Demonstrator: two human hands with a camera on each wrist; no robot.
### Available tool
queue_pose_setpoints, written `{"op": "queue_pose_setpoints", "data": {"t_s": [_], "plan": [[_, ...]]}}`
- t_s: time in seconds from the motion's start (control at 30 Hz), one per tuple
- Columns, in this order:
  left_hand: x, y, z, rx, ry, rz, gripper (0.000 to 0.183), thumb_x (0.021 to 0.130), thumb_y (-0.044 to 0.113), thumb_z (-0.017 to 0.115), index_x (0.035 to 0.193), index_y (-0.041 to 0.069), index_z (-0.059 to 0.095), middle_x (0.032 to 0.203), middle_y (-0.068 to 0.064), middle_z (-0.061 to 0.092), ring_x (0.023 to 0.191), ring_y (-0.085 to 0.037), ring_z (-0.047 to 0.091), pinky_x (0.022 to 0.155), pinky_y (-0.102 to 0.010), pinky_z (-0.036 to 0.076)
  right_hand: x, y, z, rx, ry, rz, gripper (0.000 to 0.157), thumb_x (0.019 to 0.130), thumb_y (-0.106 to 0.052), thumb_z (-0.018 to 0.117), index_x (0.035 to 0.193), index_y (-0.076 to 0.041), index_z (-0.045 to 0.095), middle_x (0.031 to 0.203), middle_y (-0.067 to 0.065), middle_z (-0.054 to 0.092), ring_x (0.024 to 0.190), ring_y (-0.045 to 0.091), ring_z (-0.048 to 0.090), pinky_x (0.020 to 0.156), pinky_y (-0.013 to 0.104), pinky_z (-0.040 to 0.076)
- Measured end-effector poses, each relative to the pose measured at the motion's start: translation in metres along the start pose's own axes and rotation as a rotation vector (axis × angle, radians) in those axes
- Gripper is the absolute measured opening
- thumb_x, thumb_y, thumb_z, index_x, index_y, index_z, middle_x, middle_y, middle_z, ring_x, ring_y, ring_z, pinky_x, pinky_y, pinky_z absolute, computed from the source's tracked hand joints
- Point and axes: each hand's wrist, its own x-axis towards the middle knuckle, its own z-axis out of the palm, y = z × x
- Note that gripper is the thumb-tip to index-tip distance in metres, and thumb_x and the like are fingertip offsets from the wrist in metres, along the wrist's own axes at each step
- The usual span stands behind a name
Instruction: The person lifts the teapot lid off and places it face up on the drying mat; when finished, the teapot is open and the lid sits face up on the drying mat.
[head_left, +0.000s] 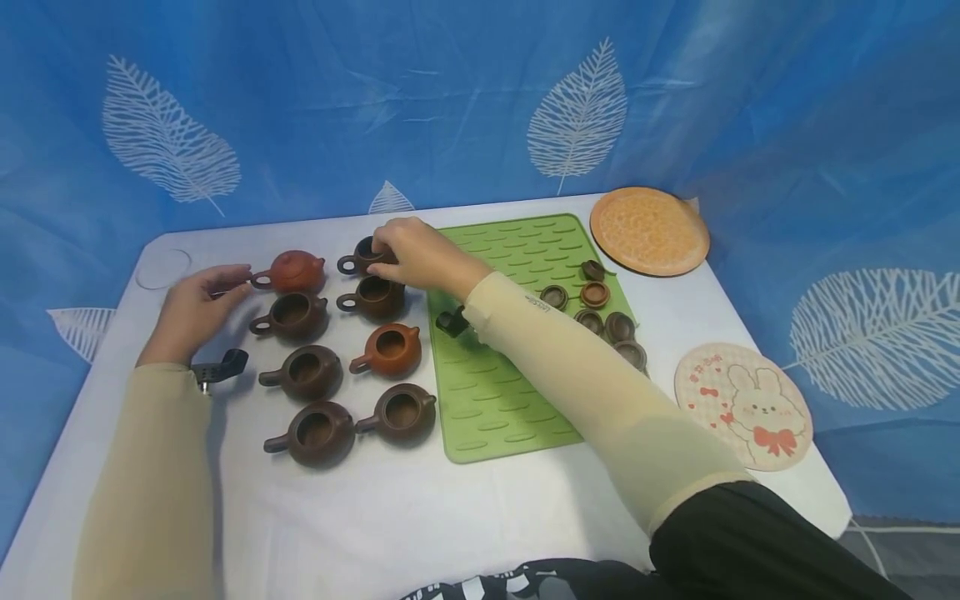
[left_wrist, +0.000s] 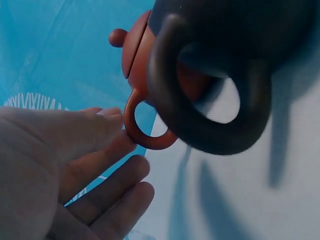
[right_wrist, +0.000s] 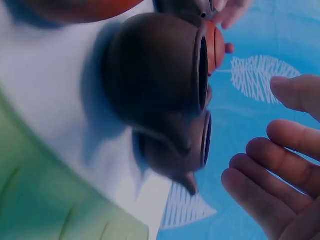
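Observation:
The reddish-brown teapot with its lid on sits at the back left. My left hand is beside its ring handle, thumb and index fingertips right at the handle; firm contact is unclear. My right hand is over the back dark teapot, which has no lid. In the right wrist view its fingers are spread, slightly bent, apart from the teapots, with nothing held. Another lidless dark teapot stands just in front. More open teapots, including a reddish one, stand in two columns nearer the front.
A green mat lies right of the teapots, with several small lids near its right edge. An orange round mat and a rabbit-print round mat lie farther right. Blue leaf-print cloth hangs behind the white table.

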Motion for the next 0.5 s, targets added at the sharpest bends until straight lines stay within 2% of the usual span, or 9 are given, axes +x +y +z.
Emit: {"op": "queue_pose_setpoints", "data": {"t_s": [0.17,0.37,0.5], "plan": [[0.009,0.002,-0.001,0.024,-0.023,-0.021,0.053,0.109,0.033,0.062,0.149,0.0,0.056,0.146,-0.029,0.056,0.135,-0.051,0.049,0.11,-0.068,0.037,0.019,-0.014,0.003,-0.044,-0.017,-0.018,0.026,0.104,-0.034,0.07,0.11,-0.01,0.07,0.102,0.002,0.066,0.095,0.015,0.054,0.085,0.027,0.044],[0.017,0.0,0.001,0.054,-0.06,-0.022,0.044,0.108,0.023,0.065,0.144,-0.002,0.06,0.141,-0.03,0.058,0.133,-0.052,0.05,0.108,-0.07,0.037,0.045,-0.033,0.007,-0.104,-0.069,-0.024,0.031,0.106,-0.032,0.068,0.126,-0.008,0.068,0.119,0.003,0.067,0.108,0.015,0.058,0.094,0.022,0.045],[0.025,-0.001,0.005,0.067,-0.085,-0.037,0.049,0.108,0.032,0.065,0.142,-0.002,0.062,0.139,-0.03,0.06,0.134,-0.052,0.049,0.107,-0.071,0.038,0.064,-0.045,0.012,-0.125,-0.116,-0.016,0.031,0.106,-0.029,0.067,0.131,-0.009,0.068,0.126,0.003,0.066,0.116,0.015,0.058,0.098,0.02,0.045]]}}
